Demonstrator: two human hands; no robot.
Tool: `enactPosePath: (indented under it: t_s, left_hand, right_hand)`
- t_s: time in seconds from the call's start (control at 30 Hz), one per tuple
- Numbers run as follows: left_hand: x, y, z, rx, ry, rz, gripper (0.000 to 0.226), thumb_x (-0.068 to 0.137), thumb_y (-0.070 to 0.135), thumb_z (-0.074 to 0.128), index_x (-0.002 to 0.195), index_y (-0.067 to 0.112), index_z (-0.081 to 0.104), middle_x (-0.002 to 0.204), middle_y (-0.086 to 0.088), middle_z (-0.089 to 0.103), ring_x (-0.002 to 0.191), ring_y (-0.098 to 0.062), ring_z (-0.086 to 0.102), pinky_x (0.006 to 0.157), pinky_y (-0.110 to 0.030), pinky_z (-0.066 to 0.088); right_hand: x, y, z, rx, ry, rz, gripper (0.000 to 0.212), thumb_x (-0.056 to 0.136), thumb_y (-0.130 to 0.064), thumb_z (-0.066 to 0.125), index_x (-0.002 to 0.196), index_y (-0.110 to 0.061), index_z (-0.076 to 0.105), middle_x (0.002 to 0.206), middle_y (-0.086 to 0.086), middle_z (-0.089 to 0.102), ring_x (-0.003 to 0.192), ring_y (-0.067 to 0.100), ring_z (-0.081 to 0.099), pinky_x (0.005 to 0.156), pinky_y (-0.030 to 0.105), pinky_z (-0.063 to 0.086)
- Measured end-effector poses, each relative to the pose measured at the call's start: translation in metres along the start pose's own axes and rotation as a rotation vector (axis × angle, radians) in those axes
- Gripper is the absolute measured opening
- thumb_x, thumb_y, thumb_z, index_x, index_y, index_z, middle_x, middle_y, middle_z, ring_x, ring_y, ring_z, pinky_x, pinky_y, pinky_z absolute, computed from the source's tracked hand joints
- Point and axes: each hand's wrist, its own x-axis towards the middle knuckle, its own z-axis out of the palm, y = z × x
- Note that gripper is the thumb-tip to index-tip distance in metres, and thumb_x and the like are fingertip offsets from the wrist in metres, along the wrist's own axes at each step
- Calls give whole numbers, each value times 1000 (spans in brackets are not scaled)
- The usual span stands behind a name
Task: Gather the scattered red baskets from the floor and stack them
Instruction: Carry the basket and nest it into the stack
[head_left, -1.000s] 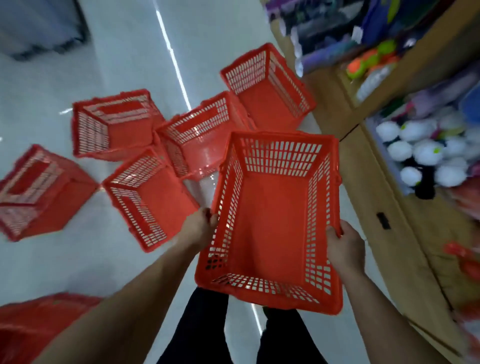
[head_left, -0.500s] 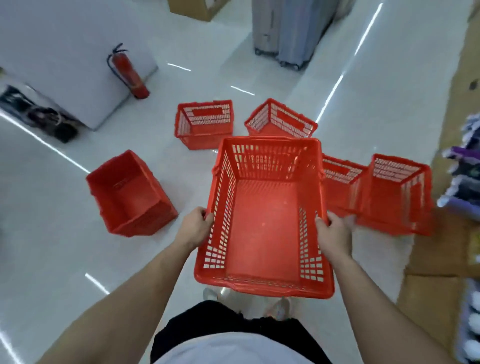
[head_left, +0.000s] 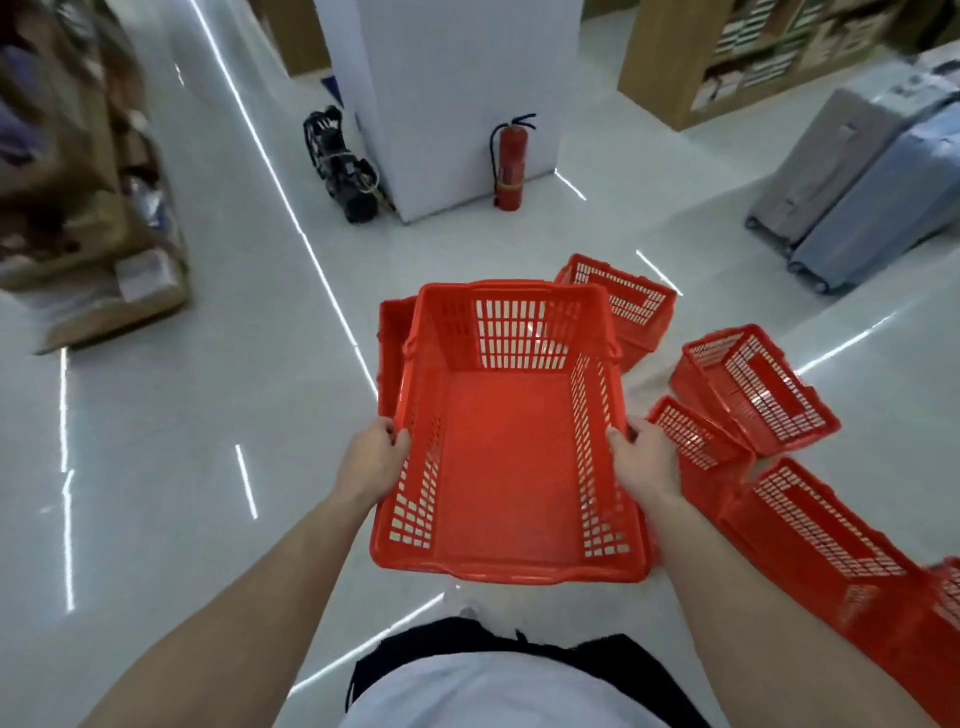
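Since the earlier frame, the view has swung leftward: the extinguisher (head_left: 509, 163) and white pillar (head_left: 457, 98) now stand ahead, and the floor baskets lie mostly to the right. Held basket (head_left: 509, 452), carried level above the floor, open side up. Left hand (head_left: 371, 460) and right hand (head_left: 647, 462) each closed on a long rim, fingers wrapped over the edge. One basket (head_left: 392, 348) shows partly behind the held one, at its left; whether the two touch cannot be told. Others lie tipped nearby: one (head_left: 628, 306) beyond, three at right (head_left: 753, 387), (head_left: 696, 441), (head_left: 821, 535). To nest well, the held basket should probably be squared over an upright one and lowered evenly. Baskets: rigid red plastic, tapered rectangular, slotted lattice walls, solid bottom. Floor (head_left: 218, 415): glossy, pale, reflective.
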Motion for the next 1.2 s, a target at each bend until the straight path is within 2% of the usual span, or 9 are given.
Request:
enactPosePath:
  t_s: [0.1, 0.2, 0.37, 0.5, 0.63, 0.73, 0.93, 1.03, 1.2]
  left_hand:
    - [21, -20, -25, -19, 34, -35, 18, 97, 41, 47, 98, 24, 55, 77, 11, 65, 60, -4, 65, 50, -22, 49]
    - [44, -34, -37, -38, 55, -78, 19, 98, 41, 47, 101, 23, 53, 83, 5, 67, 67, -11, 68, 64, -34, 58]
    - [94, -46, -44, -80, 66, -147, 21, 97, 42, 48, 103, 22, 54, 87, 2, 68, 69, -14, 69, 68, -38, 60]
    - [146, -48, -43, -94, 37, -232, 23, 97, 46, 48, 106, 25, 51, 85, 6, 69, 63, -12, 71, 63, -36, 61]
    - [205, -48, -42, -61, 28, -292, 25, 97, 46, 49, 108, 23, 54, 88, 3, 70, 66, -13, 71, 67, -38, 61]
    - [251, -50, -38, -30, 9, -324, 28, 97, 44, 49, 110, 21, 56, 91, 2, 71, 71, -12, 70, 71, -39, 61]
    - [360, -68, -20, -4, -83, -361, 24, 97, 45, 50, 108, 24, 55, 90, 6, 70, 67, -7, 69, 66, -30, 58]
    - [415, -86, -8, 22, -86, -351, 24, 97, 46, 50, 108, 25, 54, 89, 7, 70, 66, -7, 69, 66, -30, 59]
    - [488, -127, 18, 47, -87, -332, 27, 97, 44, 50, 112, 23, 55, 88, 8, 69, 67, -7, 68, 67, -32, 59]
  right_hand:
    - [16, -36, 28, -20, -48, -29, 22, 93, -27, 60, 106, -14, 72, 100, 8, 74, 95, 31, 67, 76, 32, 46]
    - [37, -61, 52, -31, -95, -18, 25, 93, -31, 56, 108, -18, 71, 101, 2, 74, 95, 26, 67, 81, 35, 50]
    - [89, -90, 89, -27, -183, -17, 26, 93, -31, 54, 108, -19, 71, 98, -1, 74, 90, 21, 68, 83, 37, 53]
    - [146, -107, 123, -24, -241, -17, 26, 94, -28, 54, 111, -18, 71, 98, 0, 74, 89, 22, 68, 85, 38, 55]
    - [210, -124, 159, -60, -293, -22, 23, 95, -26, 56, 108, -16, 72, 95, 2, 73, 89, 24, 68, 75, 33, 49]
    - [258, -135, 187, -82, -326, -13, 22, 96, -26, 57, 109, -17, 72, 87, -3, 68, 85, 24, 66, 70, 30, 42]
    - [346, -143, 256, -94, -360, 37, 19, 96, -26, 55, 105, -19, 71, 78, -14, 62, 75, 15, 63, 67, 29, 43]
    - [379, -140, 297, -95, -334, 56, 20, 96, -27, 55, 108, -19, 70, 81, -10, 64, 74, 13, 61, 67, 29, 44]
    - [419, -127, 366, -88, -263, 48, 20, 96, -27, 56, 106, -18, 70, 92, 1, 73, 85, 24, 67, 76, 36, 52]
